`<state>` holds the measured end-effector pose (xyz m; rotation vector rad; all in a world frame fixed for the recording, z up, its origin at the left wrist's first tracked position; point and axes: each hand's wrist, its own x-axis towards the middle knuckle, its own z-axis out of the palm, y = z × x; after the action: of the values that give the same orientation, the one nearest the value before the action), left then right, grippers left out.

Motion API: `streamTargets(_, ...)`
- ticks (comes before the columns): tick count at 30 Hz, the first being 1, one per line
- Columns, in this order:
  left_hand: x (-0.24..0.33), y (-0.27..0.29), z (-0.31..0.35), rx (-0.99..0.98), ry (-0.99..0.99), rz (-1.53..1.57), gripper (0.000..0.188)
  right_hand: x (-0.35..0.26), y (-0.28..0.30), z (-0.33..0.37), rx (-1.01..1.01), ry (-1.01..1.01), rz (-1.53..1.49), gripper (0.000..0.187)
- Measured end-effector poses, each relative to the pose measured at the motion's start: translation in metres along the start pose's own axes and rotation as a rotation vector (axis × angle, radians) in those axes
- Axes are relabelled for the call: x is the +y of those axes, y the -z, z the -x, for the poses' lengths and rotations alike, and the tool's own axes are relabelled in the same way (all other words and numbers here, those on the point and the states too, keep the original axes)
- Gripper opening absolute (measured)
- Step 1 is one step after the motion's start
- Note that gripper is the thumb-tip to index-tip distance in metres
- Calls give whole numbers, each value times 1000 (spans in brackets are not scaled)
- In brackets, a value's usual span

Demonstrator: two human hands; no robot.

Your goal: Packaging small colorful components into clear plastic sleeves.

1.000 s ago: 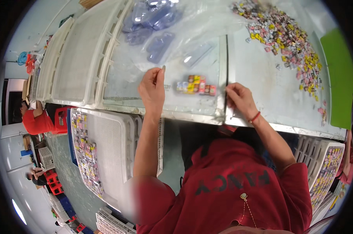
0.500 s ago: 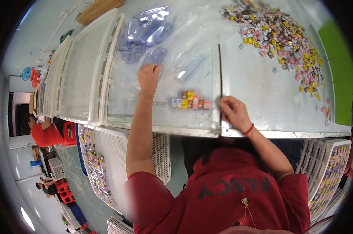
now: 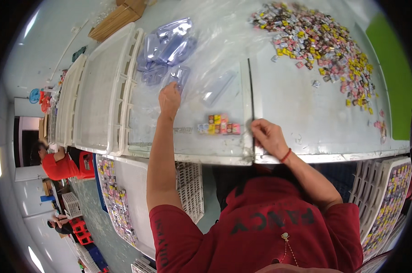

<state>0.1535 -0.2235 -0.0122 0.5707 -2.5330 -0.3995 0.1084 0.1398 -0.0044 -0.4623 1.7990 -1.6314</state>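
As we look down through the head view, we find the left hand (image 3: 170, 99) at the near end of a clear bluish plastic container (image 3: 181, 75), its fingers drawn together and bent over that edge; we cannot tell whether they pinch it. This container lies on the table (image 3: 301, 113) just beside a heap of similar containers (image 3: 168, 44), and another clear piece (image 3: 219, 88) lies apart to its right. The right hand (image 3: 268, 135) is beside the dark seam (image 3: 250, 98) in the tabletop, fingers curled in toward the thumb, and we cannot make out whether anything is between them. Between the two hands we see a small block of coloured wrapped pieces (image 3: 218, 126), set close together in uneven rows. Farther off to the right, we see a large loose pile of similar small pieces (image 3: 317, 45), near a green panel (image 3: 390, 73). White trays (image 3: 99, 91) stand left of the containers.
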Motion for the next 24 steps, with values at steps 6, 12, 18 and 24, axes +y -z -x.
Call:
streamTargets(6, -9, -20, 9, 44, -187, -384, 9, 4, -3, -3, 55, 156, 235, 16)
streamTargets(12, -35, 3, -9, 32, 37, -256, 13, 13, -6, -8, 83, 317, 273, 15)
streamTargets(18, 75, 35, -34, 338, -12, 99, 20, 19, 45, 0, 237, 379, 271, 16)
streamTargets(24, 217, -39, 65, -125, -768, 144, 23, -6, 183, -62, 764, 676, 915, 28)
